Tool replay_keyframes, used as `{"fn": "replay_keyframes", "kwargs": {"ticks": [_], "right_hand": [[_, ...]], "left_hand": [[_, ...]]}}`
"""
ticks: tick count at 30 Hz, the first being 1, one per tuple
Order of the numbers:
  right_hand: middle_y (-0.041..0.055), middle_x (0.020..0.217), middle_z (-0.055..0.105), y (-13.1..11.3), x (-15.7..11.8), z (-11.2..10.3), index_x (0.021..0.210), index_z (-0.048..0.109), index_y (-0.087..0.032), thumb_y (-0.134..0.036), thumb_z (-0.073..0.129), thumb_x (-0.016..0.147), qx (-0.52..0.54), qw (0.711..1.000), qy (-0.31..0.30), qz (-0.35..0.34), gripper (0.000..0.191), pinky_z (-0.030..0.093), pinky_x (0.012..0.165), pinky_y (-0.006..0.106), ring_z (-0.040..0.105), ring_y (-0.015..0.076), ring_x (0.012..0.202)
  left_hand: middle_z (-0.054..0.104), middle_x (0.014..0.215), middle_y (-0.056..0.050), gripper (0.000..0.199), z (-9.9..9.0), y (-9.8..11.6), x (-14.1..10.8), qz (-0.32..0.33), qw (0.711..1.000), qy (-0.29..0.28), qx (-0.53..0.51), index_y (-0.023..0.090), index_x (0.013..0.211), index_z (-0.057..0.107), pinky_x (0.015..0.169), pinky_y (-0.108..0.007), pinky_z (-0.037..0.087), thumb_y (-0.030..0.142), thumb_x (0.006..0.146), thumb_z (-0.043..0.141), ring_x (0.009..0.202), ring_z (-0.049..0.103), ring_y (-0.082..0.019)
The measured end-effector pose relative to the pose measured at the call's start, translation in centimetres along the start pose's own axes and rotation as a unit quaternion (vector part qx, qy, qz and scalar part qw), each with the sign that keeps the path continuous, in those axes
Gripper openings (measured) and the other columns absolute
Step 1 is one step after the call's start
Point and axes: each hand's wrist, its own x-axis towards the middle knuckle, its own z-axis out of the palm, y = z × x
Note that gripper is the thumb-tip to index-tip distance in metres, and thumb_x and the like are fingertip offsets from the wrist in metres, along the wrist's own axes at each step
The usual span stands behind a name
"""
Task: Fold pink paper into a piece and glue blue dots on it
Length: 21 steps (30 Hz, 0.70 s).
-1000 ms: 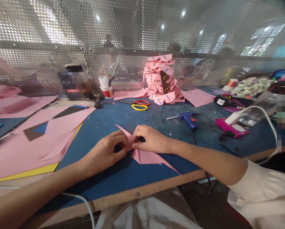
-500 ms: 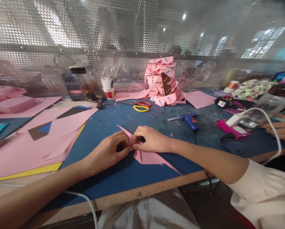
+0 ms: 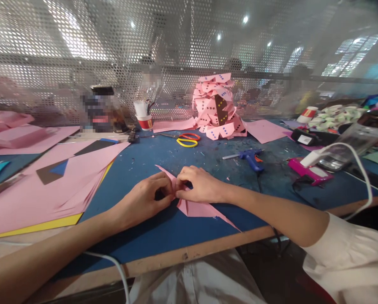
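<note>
The blue table (image 3: 138, 240) is spread before you, with a wooden edge (image 3: 189, 256) on the side of your body. On your left lies a pile of pink sheets (image 3: 65, 190), and at the back stands a tower of folded pink pieces (image 3: 216, 107), printed with small dots. The folded pink paper (image 3: 198, 210) is in the middle, directly in front of you, between your two hands. Its long axis goes slantwise, from a sharp tip at far left to a thin tip at near right, close to the wooden edge. Neither hand is nearer, because both touch it; the wider part lies below your right wrist. The paper is plain pink, with a visible crease and pointed ends. Your left hand (image 3: 149, 194) and right hand (image 3: 199, 183) are each pinching it between thumb and finger, and the fingertips meet almost together. The exact fold there is perhaps covered by your fingers, so I cannot tell its shape. Beyond lie the blue glue gun (image 3: 250, 158) and the scissors (image 3: 188, 140).
</note>
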Motion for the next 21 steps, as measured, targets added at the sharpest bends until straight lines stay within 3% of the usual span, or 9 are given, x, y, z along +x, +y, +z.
{"fn": "replay_keyframes", "kwargs": {"ticks": [21], "right_hand": [[0.0005, 0.084, 0.059, -0.23, 0.18, 0.71, 0.079, 0.067, -0.022, -0.03, 0.068, 0.077, -0.038, 0.999, 0.021, 0.012, 0.008, 0.038, 0.072, 0.029, 0.053, 0.0161, 0.08]], "left_hand": [[0.06, 0.088, 0.001, 0.007, -0.03, 0.17, -0.03, -0.004, 1.0, 0.006, 0.0, 0.02, 0.079, 0.054, 0.073, -0.028, 0.046, 0.015, 0.079, 0.058, 0.078, 0.058, -0.015]]}}
